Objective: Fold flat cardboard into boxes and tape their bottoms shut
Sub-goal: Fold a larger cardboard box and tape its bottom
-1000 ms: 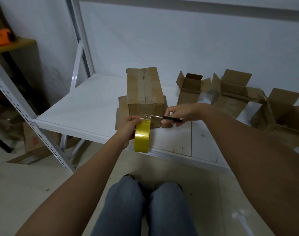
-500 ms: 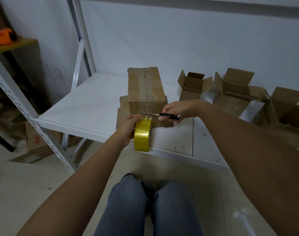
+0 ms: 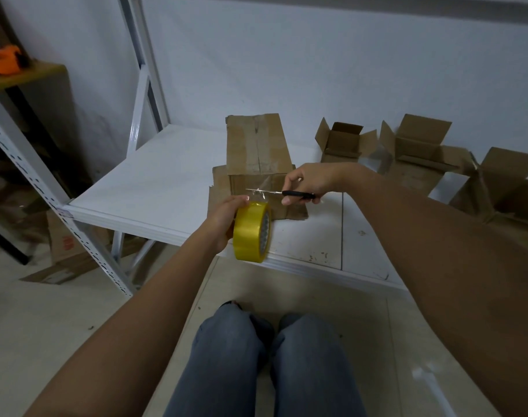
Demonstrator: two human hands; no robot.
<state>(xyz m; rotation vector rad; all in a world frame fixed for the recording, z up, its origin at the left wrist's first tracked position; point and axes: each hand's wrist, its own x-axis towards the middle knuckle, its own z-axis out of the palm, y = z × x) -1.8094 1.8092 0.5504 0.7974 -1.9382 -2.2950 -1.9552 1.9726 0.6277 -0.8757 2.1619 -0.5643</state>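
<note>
Nearest the camera are the person's knees in blue jeans (image 3: pixel 256 362), above a pale tiled floor (image 3: pixel 61 320). Past them, at the front edge of the white metal shelf (image 3: pixel 154 188), the left hand (image 3: pixel 223 221) has its grip wrapped round a yellow roll of packing tape (image 3: pixel 250 233), held on edge just over the shelf's lip. A strip of clear tape (image 3: pixel 258 194) runs up from the roll to the near face of the brown cardboard box (image 3: pixel 258 145). The right hand (image 3: pixel 309 183) holds its grip closed round the black-handled scissors (image 3: pixel 282 192), whose thin blades reach left across the clear strip, just above the roll.

The box stands upside down near the shelf's front, its taped bottom seam facing up, its loose flaps spread flat on the shelf beneath it. To the right, well apart from it, three open cardboard boxes (image 3: pixel 413 152) stand in a row with flaps raised. Behind the shelf is a plain white wall (image 3: pixel 316 61). At far left, flattened cardboard (image 3: pixel 67 251) lies on the floor under the shelf's upright, and an orange object (image 3: pixel 2 60) sits on a wooden ledge (image 3: pixel 28 74).
</note>
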